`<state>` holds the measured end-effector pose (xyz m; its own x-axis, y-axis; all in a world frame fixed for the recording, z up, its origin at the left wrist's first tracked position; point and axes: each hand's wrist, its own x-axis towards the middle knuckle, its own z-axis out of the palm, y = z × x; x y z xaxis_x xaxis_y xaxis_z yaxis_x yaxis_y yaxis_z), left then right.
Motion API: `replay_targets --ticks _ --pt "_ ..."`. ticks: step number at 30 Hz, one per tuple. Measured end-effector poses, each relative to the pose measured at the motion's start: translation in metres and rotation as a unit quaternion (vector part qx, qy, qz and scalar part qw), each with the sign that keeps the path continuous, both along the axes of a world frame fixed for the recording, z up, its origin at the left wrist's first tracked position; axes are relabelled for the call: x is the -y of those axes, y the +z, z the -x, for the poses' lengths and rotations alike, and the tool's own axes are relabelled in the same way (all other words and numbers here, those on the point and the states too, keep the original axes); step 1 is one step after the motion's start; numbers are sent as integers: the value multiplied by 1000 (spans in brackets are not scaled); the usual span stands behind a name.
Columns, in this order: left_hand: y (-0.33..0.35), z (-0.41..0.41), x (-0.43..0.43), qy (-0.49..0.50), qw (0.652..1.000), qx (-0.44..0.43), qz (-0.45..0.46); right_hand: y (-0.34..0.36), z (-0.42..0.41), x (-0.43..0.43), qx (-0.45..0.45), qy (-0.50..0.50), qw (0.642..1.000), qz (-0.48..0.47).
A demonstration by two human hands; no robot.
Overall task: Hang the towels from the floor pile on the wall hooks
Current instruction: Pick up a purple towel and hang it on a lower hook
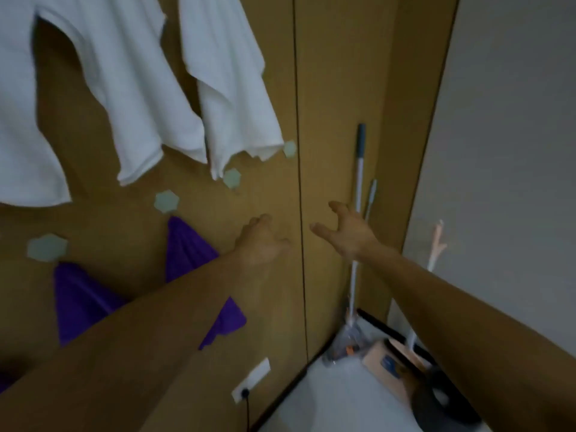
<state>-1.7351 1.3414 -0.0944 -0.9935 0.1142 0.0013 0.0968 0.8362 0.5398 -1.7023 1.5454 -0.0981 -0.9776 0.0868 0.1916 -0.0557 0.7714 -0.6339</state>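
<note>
White towels (131, 88) hang high on the brown wooden wall, one (230, 98) to the right of the others. Below them a purple towel (187, 247) hangs under a pale hexagonal hook (166, 201), and another purple towel (81, 300) hangs under a hook (47, 247) further left. Two more pale hooks (232, 178) (290, 148) sit bare near the white towels' lower corners. My left hand (263, 241) is held out before the wall with loosely curled fingers, holding nothing. My right hand (346, 229) is open with spread fingers, also empty. The floor pile is not in view.
A mop handle (358, 194) leans in the corner at the right, beside a grey wall (505, 151). A wall socket (251, 380) with a black cable sits low. On the white floor (336, 400) lie a cardboard box (386, 366) and a dark object (442, 400).
</note>
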Motion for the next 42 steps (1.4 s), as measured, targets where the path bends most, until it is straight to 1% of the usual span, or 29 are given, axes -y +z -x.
replay_targets --ticks 1,4,7,11,13,15,16,19,22,25,28,32,38,42 --pt "-11 -13 -13 -15 1000 4 18 -11 -20 -8 22 -16 1000 -6" --pt "-41 -46 -52 -100 992 25 69 -43 -77 -35 74 -75 994 -27" --pt "-75 -83 -95 -181 981 42 63 -79 -140 -69 112 -137 984 -36" --pt "-131 -153 -158 -275 952 98 94 -132 -242 -117 159 -219 963 -11" --pt "-163 -193 -186 -328 930 119 112 -162 -299 -137 185 -259 948 7" --pt "-197 -239 -211 -390 898 164 117 -196 -359 -151 211 -301 929 33" --pt "-215 -263 -222 -407 887 181 126 -214 -389 -155 227 -319 919 43" --pt "-272 -341 -245 -425 860 220 176 -271 -481 -161 296 -368 879 74" --pt "-333 -416 -256 -473 817 255 209 -327 -563 -155 348 -404 839 104" --pt "-395 -473 -256 -505 778 283 242 -384 -622 -142 385 -437 800 146" --pt "-462 -512 -250 -525 749 300 272 -446 -662 -128 419 -451 765 191" --pt "-569 -543 -250 -537 725 311 301 -550 -697 -105 440 -485 722 222" --pt "-724 -573 -252 -565 698 310 313 -717 -728 -79 470 -494 692 237" --pt "-801 -583 -260 -569 695 313 309 -804 -736 -77 484 -513 671 227"
